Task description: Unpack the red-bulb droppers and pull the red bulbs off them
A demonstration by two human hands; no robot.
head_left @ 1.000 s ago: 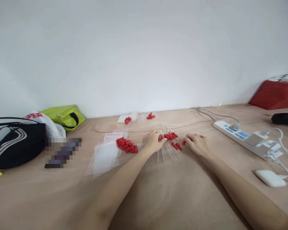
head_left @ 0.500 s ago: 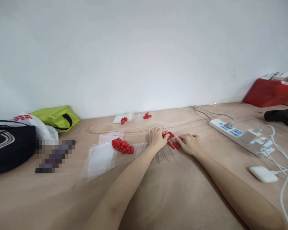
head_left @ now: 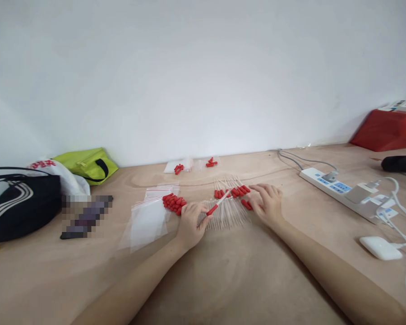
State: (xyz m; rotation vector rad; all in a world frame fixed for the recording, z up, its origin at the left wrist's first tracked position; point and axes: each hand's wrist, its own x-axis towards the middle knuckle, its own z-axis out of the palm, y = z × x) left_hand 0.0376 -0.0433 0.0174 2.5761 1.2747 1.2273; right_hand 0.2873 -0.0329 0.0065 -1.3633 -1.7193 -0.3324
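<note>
My left hand (head_left: 191, 225) pinches a glass dropper (head_left: 211, 210) by its red rubber bulb; the clear tube slants up to the right over the other tubes. Beneath it lies a spread of thin glass tubes (head_left: 228, 219), with a row of red rubber bulbs (head_left: 240, 191) across their middle. My right hand (head_left: 269, 205) rests on the table just right of that row, fingers bent and apart. A loose red bulb (head_left: 246, 204) lies by its thumb; whether they touch I cannot tell. Left of my left hand sits a pile of red bulbs (head_left: 173, 203).
Clear zip bags (head_left: 149, 225) lie at the left. Farther back are small bags with red bulbs (head_left: 178, 169). A white power strip (head_left: 338, 189) with cables and a white charger (head_left: 380, 248) stand right. A black bag (head_left: 23, 207) and a green bag (head_left: 88, 164) are far left.
My left hand has moved left and toward me, off the row of bulbs, and now holds a dropper. My right hand stays beside the bulbs. The view has shifted slightly.
</note>
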